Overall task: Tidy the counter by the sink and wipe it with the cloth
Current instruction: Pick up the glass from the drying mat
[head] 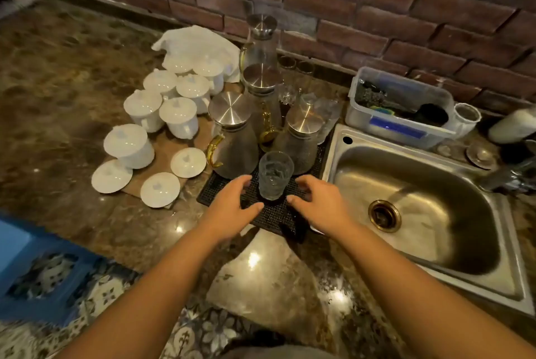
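Observation:
A clear drinking glass (274, 174) stands upright on a black rubber mat (275, 215) beside the sink (417, 202). My left hand (232, 209) hovers just left of the glass, fingers spread, holding nothing. Just right of the glass is my right hand (316, 204), also open and apart from it. Several glass jugs with steel lids (235, 138) stand behind the glass on the mat. A white cloth (197, 45) lies crumpled at the back by the brick wall. The brown marble counter (72, 97) stretches to the left.
Several white lidded cups (177, 116) and loose white lids (159, 189) sit on a cardboard sheet left of the jugs. A plastic tub (400, 103) with sponges stands behind the sink. A blue crate (37, 271) is on the tiled floor at lower left.

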